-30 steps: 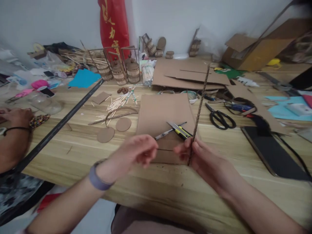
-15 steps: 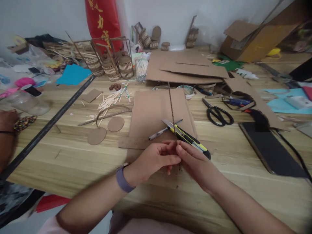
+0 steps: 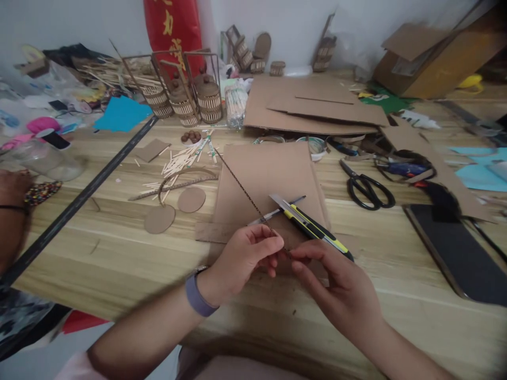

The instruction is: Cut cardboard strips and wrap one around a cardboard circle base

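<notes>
The fingers of the left hand (image 3: 242, 258) are pinched around a thin cardboard strip (image 3: 242, 189), and those of the right hand (image 3: 336, 285) close on its near end. The strip slants from there toward the far left, above the cardboard sheet (image 3: 265, 169). On that sheet a yellow-and-black cutter (image 3: 312, 226) lies across a pen-like tool (image 3: 273, 214). Black scissors (image 3: 366, 190) rest to the right on the worktop (image 3: 158, 274); two cardboard discs (image 3: 191, 200) lie left.
</notes>
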A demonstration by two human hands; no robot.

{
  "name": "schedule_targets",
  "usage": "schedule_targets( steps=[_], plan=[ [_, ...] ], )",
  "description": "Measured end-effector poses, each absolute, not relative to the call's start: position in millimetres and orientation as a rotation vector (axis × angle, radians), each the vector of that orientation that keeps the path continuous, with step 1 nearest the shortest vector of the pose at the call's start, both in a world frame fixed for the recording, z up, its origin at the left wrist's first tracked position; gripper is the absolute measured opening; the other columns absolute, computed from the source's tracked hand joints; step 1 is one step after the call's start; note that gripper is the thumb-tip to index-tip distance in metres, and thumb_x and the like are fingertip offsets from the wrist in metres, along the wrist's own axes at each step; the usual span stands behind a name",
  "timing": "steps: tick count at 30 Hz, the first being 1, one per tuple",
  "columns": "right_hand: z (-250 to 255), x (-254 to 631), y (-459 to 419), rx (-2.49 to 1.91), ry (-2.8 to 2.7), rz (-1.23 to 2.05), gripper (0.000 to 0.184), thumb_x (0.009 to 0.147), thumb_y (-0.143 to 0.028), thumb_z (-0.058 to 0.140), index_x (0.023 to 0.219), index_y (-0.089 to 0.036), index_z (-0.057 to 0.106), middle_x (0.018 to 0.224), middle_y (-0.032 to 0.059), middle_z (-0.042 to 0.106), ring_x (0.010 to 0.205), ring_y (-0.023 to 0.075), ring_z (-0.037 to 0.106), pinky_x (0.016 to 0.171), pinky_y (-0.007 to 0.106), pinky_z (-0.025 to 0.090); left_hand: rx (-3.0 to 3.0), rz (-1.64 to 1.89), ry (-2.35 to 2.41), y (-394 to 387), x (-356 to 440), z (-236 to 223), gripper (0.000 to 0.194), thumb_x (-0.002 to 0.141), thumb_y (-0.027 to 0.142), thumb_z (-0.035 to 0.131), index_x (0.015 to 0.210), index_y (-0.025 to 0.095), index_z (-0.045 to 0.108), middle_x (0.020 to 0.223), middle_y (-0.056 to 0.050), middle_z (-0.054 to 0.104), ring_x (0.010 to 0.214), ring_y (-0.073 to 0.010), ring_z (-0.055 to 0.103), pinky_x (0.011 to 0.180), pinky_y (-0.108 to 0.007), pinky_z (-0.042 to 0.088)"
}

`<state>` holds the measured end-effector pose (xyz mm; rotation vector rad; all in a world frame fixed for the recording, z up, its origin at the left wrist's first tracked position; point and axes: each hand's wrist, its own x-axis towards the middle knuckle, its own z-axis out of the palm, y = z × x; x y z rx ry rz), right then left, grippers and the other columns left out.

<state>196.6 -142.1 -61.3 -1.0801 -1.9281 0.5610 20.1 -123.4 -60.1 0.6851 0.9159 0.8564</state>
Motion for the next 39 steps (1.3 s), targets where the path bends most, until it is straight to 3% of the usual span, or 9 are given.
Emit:
schedule_targets(
  steps=[17, 24, 39],
  plan=[
    [-64.8, 199.2, -142.9, -1.002, -2.016, 0.402, 0.012, 0.09, -0.016, 0.057, 0.093, -0.026, 0.063, 0.079, 0.0018, 0.072, 0.069, 0.0172, 0.068, 0.061, 0.029, 0.057, 0.682, 0.833, 0.912, -126.5, 21.3, -61.3, 0.039, 0.066, 0.043, 0.082, 0.074, 0.015, 0.056, 0.06, 0.003, 0.06, 0.049, -0.0069, 0.051, 0.043, -0.018, 0.044],
    [-64.6, 198.3, -142.4, -0.957, -2.034, 0.201, 0.013, 0.086, -0.011, 0.059, 0.088, -0.024, 0.058, 0.074, 0.0, 0.067, 0.065, 0.0137, 0.064, 0.059, 0.026, 0.051, 0.659, 0.812, 0.898, -128.3, 23.2, -62.4, 0.042, 0.065, 0.044, 0.083, 0.074, 0.016, 0.054, 0.061, 0.002, 0.061, 0.05, -0.0071, 0.051, 0.043, -0.018, 0.044],
    [-65.5, 197.5, -142.0, -0.967, -2.023, 0.219, 0.014, 0.083, -0.011, 0.057, 0.082, -0.025, 0.056, 0.069, -0.0016, 0.065, 0.062, 0.0145, 0.062, 0.059, 0.028, 0.048, 0.692, 0.822, 0.899, -129.5, 24.0, -66.1, 0.044, 0.065, 0.047, 0.084, 0.076, 0.017, 0.053, 0.063, 0.002, 0.061, 0.051, -0.0079, 0.053, 0.045, -0.019, 0.046]
  ],
)
